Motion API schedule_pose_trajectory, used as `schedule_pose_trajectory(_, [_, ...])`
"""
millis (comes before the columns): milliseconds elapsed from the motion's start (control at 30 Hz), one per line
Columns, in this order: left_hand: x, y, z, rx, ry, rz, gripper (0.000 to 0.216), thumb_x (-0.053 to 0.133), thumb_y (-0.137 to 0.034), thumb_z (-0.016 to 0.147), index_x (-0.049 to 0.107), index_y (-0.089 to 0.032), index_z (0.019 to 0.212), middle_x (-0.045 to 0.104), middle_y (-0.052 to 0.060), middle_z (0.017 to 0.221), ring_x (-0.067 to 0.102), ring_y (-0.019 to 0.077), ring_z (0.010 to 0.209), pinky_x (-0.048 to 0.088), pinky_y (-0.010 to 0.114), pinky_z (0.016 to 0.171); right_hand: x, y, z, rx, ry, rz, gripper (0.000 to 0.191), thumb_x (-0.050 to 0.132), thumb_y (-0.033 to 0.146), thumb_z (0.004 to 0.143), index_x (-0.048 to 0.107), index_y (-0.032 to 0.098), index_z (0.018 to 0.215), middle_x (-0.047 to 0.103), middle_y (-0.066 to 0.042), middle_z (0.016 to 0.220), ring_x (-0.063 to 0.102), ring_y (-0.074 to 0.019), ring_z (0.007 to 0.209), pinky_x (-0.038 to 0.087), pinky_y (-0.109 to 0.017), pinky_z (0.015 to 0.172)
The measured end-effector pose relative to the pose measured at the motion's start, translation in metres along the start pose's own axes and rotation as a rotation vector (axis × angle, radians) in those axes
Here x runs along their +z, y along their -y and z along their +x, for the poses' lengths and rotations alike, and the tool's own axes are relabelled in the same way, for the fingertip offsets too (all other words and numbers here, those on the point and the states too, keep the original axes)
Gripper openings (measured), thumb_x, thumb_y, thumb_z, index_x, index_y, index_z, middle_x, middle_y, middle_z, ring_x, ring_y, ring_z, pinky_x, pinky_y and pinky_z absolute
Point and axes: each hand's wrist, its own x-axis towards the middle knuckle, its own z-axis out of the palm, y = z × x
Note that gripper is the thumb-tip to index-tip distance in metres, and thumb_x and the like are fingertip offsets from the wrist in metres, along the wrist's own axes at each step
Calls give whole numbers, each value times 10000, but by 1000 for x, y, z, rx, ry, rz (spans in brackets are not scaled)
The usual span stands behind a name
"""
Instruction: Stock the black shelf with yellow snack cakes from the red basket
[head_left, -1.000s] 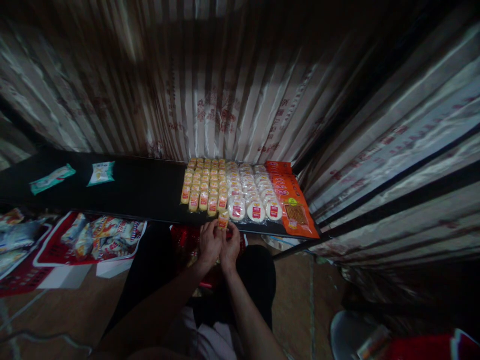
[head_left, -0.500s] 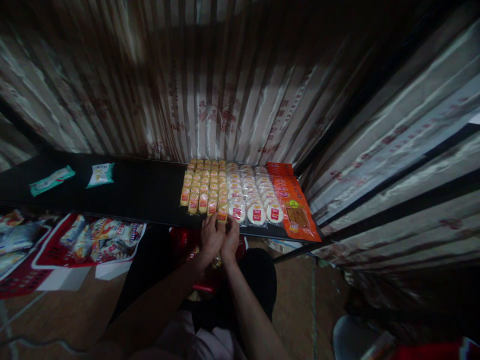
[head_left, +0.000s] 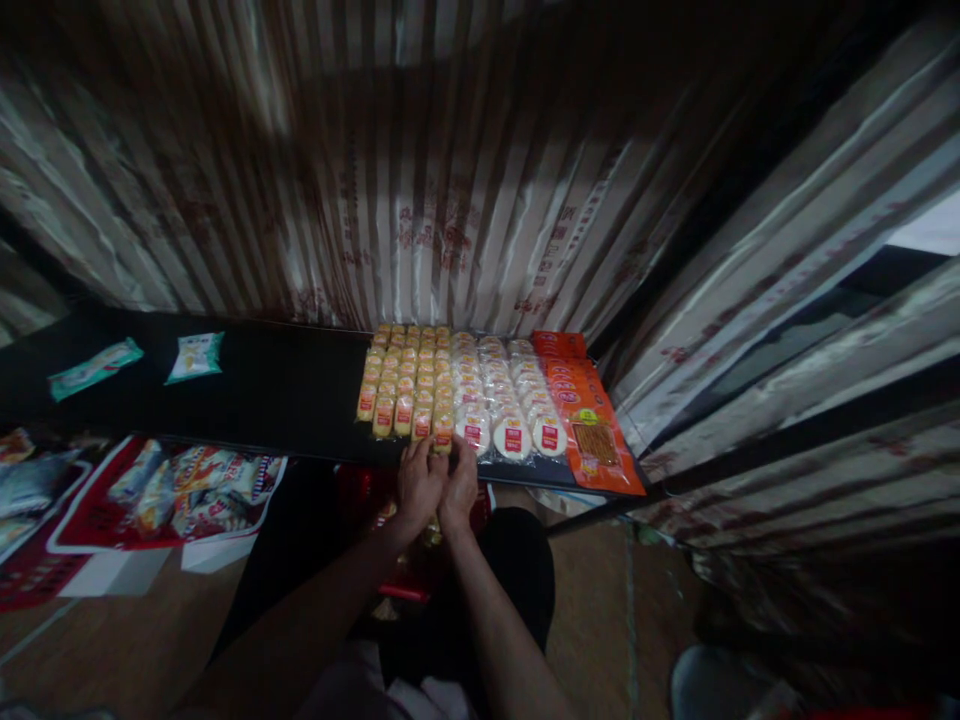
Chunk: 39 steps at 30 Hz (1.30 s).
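Note:
My left hand (head_left: 421, 481) and my right hand (head_left: 459, 484) meet at the front edge of the black table. Between their fingertips is a yellow oblong wrapped snack (head_left: 442, 440) with a red label, at the front of the rightmost yellow column. Both hands are closed on its sides. Several columns of overlapping yellow wrapped snacks (head_left: 403, 385) lie to the left. To the right are columns of round white crackers (head_left: 512, 433) in clear wrap, then orange snack bags (head_left: 592, 425). Below my hands a red basket (head_left: 405, 592) with wrapped snacks is partly hidden by my forearms.
A green packet (head_left: 96, 370) and a white-and-green packet (head_left: 195, 358) lie on the left part of the black table (head_left: 292, 390). Red-and-white boxes (head_left: 79, 520) of bagged snacks stand below at left. Pleated curtains (head_left: 442, 230) hang behind and at right.
The view has shifted slightly, so the table sits a little lower and further left. My hands stay at the same yellow snack, with hardly any movement against it.

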Motion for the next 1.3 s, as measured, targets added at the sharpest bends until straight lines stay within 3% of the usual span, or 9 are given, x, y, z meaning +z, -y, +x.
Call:
schedule_pose_trajectory(267, [-3, 6, 1, 177, 59, 89, 368, 370, -197, 857, 612, -137, 1128, 603, 108, 1199, 513, 209, 1128, 377, 364, 1036, -1, 1, 4, -17, 49, -155, 302, 411, 200, 780, 572, 220, 1034, 562, -64, 982, 507, -207, 954, 411, -335, 847])
schedule_pose_trajectory(467, [-9, 18, 4, 311, 127, 174, 443, 344, -99, 814, 578, -140, 1188, 577, 105, 1246, 481, 202, 1186, 337, 395, 1074, -4, 4, 12, -149, 91, -277, 221, 439, 214, 816, 561, 203, 999, 554, -73, 967, 485, -219, 958, 405, -355, 867])
schedule_pose_trajectory(733, [-17, 22, 12, 472, 71, 297, 406, 345, -166, 880, 576, -186, 1212, 521, 85, 1330, 404, 220, 1256, 334, 395, 1067, -5, 0, 14, -198, 113, -281, 188, 451, 238, 852, 560, 198, 1000, 563, -70, 957, 487, -212, 942, 415, -361, 867])
schedule_pose_trajectory(867, [-14, 34, 24, 589, 60, 366, 431, 328, -184, 904, 489, -196, 1304, 449, 70, 1408, 263, 229, 1366, 312, 434, 1079, -7, -4, 12, -246, 99, -255, 220, 442, 231, 865, 586, 194, 1026, 551, -90, 1055, 489, -205, 1024, 418, -367, 919])
schedule_pose_trajectory(1067, [-10, 51, 37, 751, 23, 438, 433, 321, -170, 913, 454, -160, 1326, 449, 94, 1406, 263, 241, 1373, 361, 455, 1051, -11, -2, 14, -354, 45, -256, 269, 389, 236, 911, 626, 167, 1019, 544, -126, 1157, 469, -196, 1133, 411, -379, 966])
schedule_pose_trajectory(1300, [-12, 58, 43, 808, 19, 426, 415, 336, -186, 918, 472, -144, 1308, 465, 126, 1387, 277, 244, 1370, 378, 472, 1052, 4, 9, 36, -379, 58, -457, 414, 309, 279, 949, 470, 124, 1297, 427, -155, 1400, 255, -232, 1360, 282, -467, 1056])
